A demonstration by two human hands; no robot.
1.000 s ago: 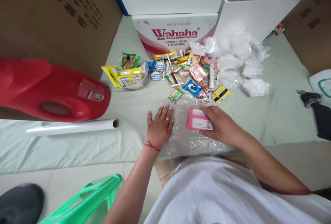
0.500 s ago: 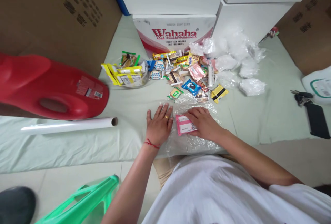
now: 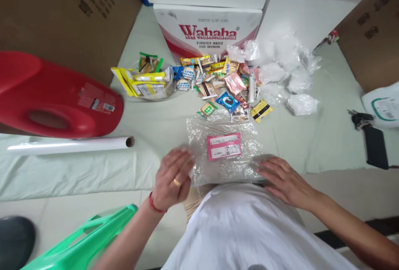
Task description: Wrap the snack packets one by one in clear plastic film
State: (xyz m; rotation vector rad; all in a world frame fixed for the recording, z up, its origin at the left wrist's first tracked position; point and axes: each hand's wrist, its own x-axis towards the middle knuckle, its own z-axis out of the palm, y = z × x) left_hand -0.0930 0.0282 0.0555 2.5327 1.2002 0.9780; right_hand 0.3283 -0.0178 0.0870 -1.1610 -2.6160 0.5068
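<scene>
A pink flat packet point(image 3: 224, 146) with white labels lies on a crinkled clear plastic sheet point(image 3: 246, 172) at the table's front edge. My left hand point(image 3: 173, 176), with a gold ring and a red string at the wrist, is beside the sheet's left edge. Its fingers are curled in and the tips are blurred, so whether they pinch the plastic is unclear. By the sheet's right edge is my right hand point(image 3: 288, 180), fingers stretched out and apart, holding nothing visible. Behind the sheet lie loose wrapped snacks, among them a blue packet point(image 3: 228, 102) and a yellow packet point(image 3: 261, 110).
A clear tub point(image 3: 170, 89) of snacks stands left of the pile; several white plastic-wrapped bundles point(image 3: 302, 104) lie right. A white roll point(image 3: 71, 145) and red jug point(image 3: 102, 103) are at left. A Wahaha box point(image 3: 208, 16) stands behind. Keys point(image 3: 358, 119) and a phone point(image 3: 376, 147) lie right.
My right hand has let go of the pink packet and moved right, toward me. My left hand has lifted from lying flat, shifted left and toward me, and curled its fingers.
</scene>
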